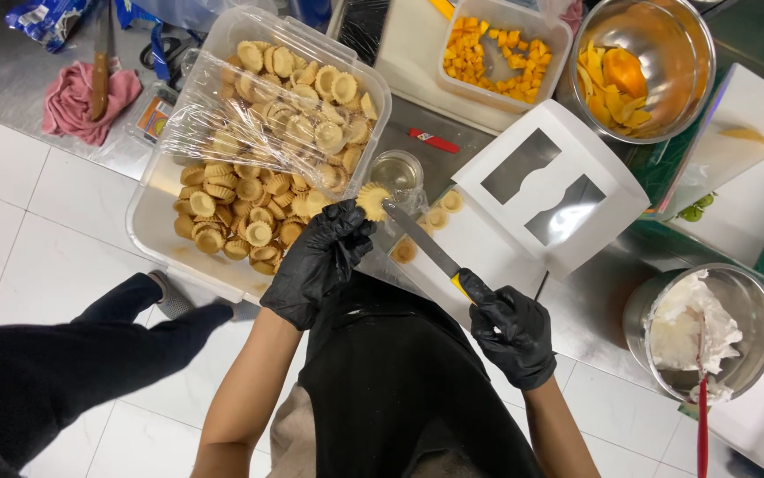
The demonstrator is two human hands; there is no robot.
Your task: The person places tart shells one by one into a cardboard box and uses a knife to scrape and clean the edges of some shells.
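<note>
You grip a small tart shell [371, 200] in your left hand [318, 262] at 12 o'clock, your right hand [513, 335] closed on the knife [424, 242], so the trimming needs a gentle, steady blade.

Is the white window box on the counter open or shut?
Open: the white window box's lid is flipped back and tart shells show inside.
</note>
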